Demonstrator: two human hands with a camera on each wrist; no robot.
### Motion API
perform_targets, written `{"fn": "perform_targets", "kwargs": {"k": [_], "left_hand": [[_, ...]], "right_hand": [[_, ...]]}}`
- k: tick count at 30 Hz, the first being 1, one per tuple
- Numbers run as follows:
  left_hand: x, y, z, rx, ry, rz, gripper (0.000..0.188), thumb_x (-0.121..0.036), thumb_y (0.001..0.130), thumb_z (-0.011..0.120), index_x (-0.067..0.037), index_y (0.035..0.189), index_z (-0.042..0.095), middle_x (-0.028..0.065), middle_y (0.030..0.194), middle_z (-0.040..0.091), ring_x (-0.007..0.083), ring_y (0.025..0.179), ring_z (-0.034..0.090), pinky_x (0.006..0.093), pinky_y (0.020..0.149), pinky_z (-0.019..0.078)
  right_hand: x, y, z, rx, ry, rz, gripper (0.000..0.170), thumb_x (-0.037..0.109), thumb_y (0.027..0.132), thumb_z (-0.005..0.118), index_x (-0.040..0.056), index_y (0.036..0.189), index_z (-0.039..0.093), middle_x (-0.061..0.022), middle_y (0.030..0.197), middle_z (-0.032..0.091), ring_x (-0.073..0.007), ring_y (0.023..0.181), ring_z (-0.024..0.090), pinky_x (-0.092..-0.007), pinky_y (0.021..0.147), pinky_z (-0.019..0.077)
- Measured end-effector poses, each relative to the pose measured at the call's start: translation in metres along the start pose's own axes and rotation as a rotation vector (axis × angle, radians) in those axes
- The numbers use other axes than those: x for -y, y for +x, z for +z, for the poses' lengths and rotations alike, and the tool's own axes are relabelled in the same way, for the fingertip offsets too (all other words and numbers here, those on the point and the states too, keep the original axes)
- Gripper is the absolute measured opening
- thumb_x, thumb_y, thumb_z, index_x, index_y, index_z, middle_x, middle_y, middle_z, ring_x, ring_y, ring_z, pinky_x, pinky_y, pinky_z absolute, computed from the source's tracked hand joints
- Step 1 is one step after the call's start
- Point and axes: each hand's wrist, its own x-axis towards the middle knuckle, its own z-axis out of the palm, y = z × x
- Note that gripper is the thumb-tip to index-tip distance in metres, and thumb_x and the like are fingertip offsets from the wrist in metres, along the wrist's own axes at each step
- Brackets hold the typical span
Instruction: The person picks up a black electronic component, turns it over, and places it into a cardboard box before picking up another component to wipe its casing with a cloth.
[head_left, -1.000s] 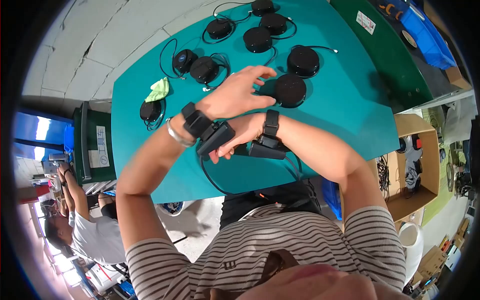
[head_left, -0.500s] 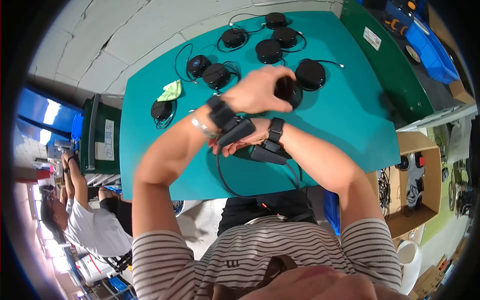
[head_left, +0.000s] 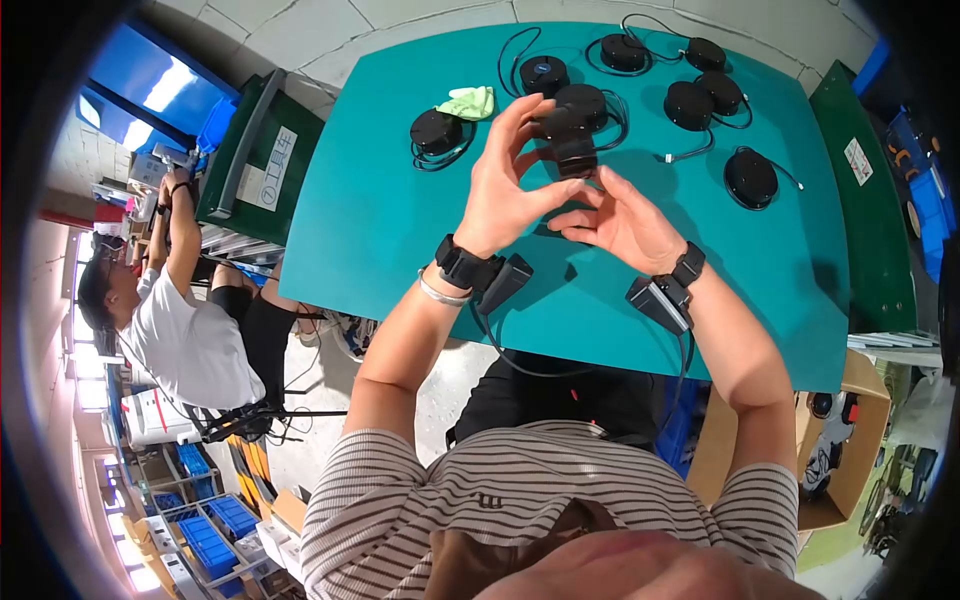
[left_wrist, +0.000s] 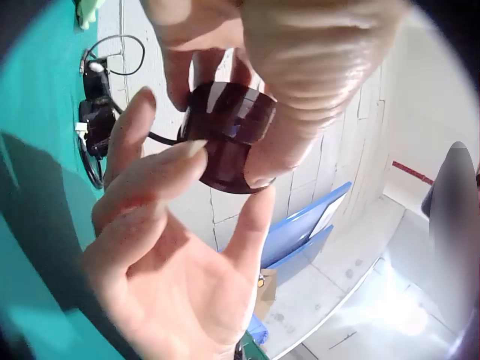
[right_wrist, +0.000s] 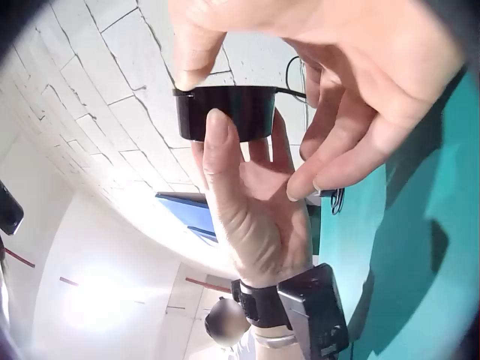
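Observation:
My left hand (head_left: 510, 190) holds a black round puck-shaped device (left_wrist: 229, 135) up over the teal table, its thumb on the near face and fingers behind. The device stands on edge in the head view and has a thin black cable leaving one side. My right hand (head_left: 635, 225) is close on its right; in the right wrist view, the right thumb (right_wrist: 193, 64) is at the device's rim (right_wrist: 225, 112). The other right fingers, bent loosely, sit beside the device rather than around it. Both wrists carry black strapped cameras.
On the teal table (head_left: 430, 260) lie several similar black pucks with cables, one of them (head_left: 750, 180) at right. A light green cloth (head_left: 468, 103) touches a puck (head_left: 435, 130) at left. A cardboard box (head_left: 855, 440) stands right of the table; another person (head_left: 190, 350) sits at left.
My left hand has picked up a puck from the table's right side and brought it up and left. My right hand has come out from under the left arm to meet it. The head view has turned.

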Motion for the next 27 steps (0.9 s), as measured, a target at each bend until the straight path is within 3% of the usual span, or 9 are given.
{"fn": "perform_targets", "kwargs": {"k": [5, 7, 12, 13, 16, 20, 27], "left_hand": [[0.003, -0.002, 0.007, 0.119, 0.154, 0.066, 0.095, -0.004, 0.068, 0.084, -0.009, 0.148, 0.031, 0.0135, 0.145, 0.043, 0.0267, 0.131, 0.046, 0.0409, 0.103, 0.0454], [0.004, -0.004, 0.009, 0.152, 0.251, 0.073, 0.096, -0.004, 0.067, 0.084, -0.009, 0.147, 0.032, 0.0128, 0.144, 0.045, 0.0259, 0.131, 0.047, 0.0405, 0.104, 0.0450], [0.010, -0.004, 0.008, 0.196, 0.205, 0.030, 0.095, -0.004, 0.068, 0.084, -0.009, 0.147, 0.033, 0.0116, 0.144, 0.046, 0.0248, 0.133, 0.046, 0.0411, 0.108, 0.0413], [0.010, -0.004, 0.011, 0.129, 0.150, 0.034, 0.084, -0.002, 0.066, 0.080, -0.009, 0.142, 0.044, 0.0105, 0.139, 0.051, 0.0241, 0.125, 0.053, 0.0394, 0.103, 0.0479], [0.017, -0.004, 0.008, 0.158, 0.090, 0.006, 0.084, -0.003, 0.067, 0.082, -0.009, 0.142, 0.044, 0.0102, 0.140, 0.049, 0.0246, 0.126, 0.052, 0.0394, 0.104, 0.0466], [0.026, -0.006, 0.006, 0.199, 0.014, -0.050, 0.087, -0.005, 0.068, 0.084, -0.007, 0.143, 0.040, 0.0102, 0.140, 0.048, 0.0230, 0.127, 0.051, 0.0385, 0.106, 0.0445], [0.025, -0.010, 0.005, 0.246, -0.057, -0.139, 0.094, -0.010, 0.070, 0.087, -0.006, 0.147, 0.033, 0.0113, 0.139, 0.045, 0.0212, 0.128, 0.047, 0.0399, 0.108, 0.0409]], "right_hand": [[0.000, -0.001, 0.003, -0.032, -0.049, -0.064, 0.059, 0.059, 0.099, 0.040, 0.0126, 0.136, 0.048, -0.0092, 0.125, 0.059, -0.0200, 0.105, 0.064, -0.0348, 0.090, 0.0530], [0.002, 0.002, -0.005, 0.066, 0.003, -0.032, 0.063, 0.062, 0.099, 0.034, 0.0146, 0.138, 0.046, -0.0081, 0.120, 0.061, -0.0156, 0.104, 0.063, -0.0307, 0.086, 0.0543], [-0.001, 0.003, -0.003, -0.107, -0.002, 0.008, 0.059, 0.061, 0.098, 0.039, 0.0149, 0.133, 0.049, -0.0055, 0.110, 0.063, -0.0111, 0.096, 0.062, -0.0265, 0.079, 0.0536], [-0.001, 0.002, -0.005, -0.124, 0.002, 0.006, 0.059, 0.061, 0.098, 0.039, 0.0149, 0.133, 0.049, -0.0055, 0.110, 0.063, -0.0111, 0.096, 0.062, -0.0265, 0.079, 0.0536], [-0.002, 0.005, -0.013, -0.108, -0.008, 0.053, 0.058, 0.060, 0.098, 0.041, 0.0134, 0.129, 0.051, -0.0050, 0.109, 0.063, -0.0102, 0.092, 0.061, -0.0255, 0.078, 0.0529], [-0.006, 0.006, -0.023, -0.003, 0.061, 0.059, 0.052, 0.053, 0.099, 0.045, 0.0141, 0.133, 0.048, -0.0059, 0.114, 0.060, -0.0130, 0.099, 0.059, -0.0290, 0.079, 0.0523], [-0.004, 0.002, -0.019, -0.079, 0.049, 0.080, 0.052, 0.051, 0.099, 0.046, 0.0097, 0.131, 0.049, -0.0055, 0.114, 0.059, -0.0136, 0.097, 0.059, -0.0310, 0.076, 0.0517]]}}
